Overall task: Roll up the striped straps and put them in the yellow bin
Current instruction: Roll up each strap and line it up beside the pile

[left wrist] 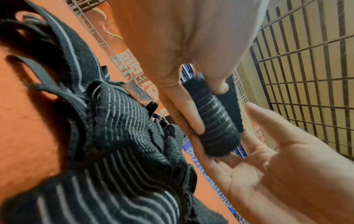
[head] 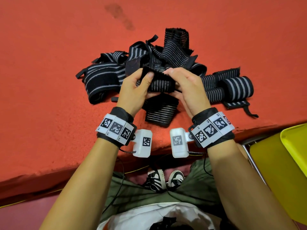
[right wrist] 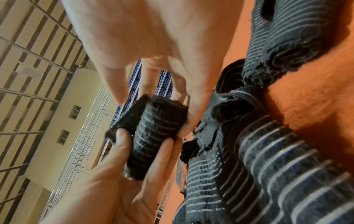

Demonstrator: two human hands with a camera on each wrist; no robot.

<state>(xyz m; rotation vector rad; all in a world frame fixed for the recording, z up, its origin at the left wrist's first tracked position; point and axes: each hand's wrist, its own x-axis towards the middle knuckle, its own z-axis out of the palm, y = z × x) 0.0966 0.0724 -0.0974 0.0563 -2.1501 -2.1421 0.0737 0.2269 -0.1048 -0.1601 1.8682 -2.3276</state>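
Red felt covers the table (head: 49,80), the largest thing in the head view. Landmark: the pile (head: 149,63) of loose black straps with grey stripes, heaped at the table's middle. Right of the pile and below the table's near edge, the bin (head: 282,163) shows yellow at the frame's border (only part of it is in view, and only in the head view).

Just in front of the pile, lifted off it, both hands hold one strap (head: 159,83), wound into a short roll. The left hand (head: 132,93) curls round the roll's left end, thumb pressed on the loose flap on top. The right hand (head: 187,90) curls over the right end.

The wrist views show what the head view hides. From the left wrist, the roll (left wrist: 216,125) lies between thumb and fingers of the left hand (left wrist: 172,45), and the right hand (left wrist: 268,174) cups under its far end, fingers only partly bent. From the right wrist, the roll's frayed end (right wrist: 162,104) shows, the right hand (right wrist: 153,37) pinching it from above and the left hand (right wrist: 114,189) gripping below, thumb on the flap. Both also show the pile (left wrist: 114,136) (right wrist: 268,166) close beside the hands.
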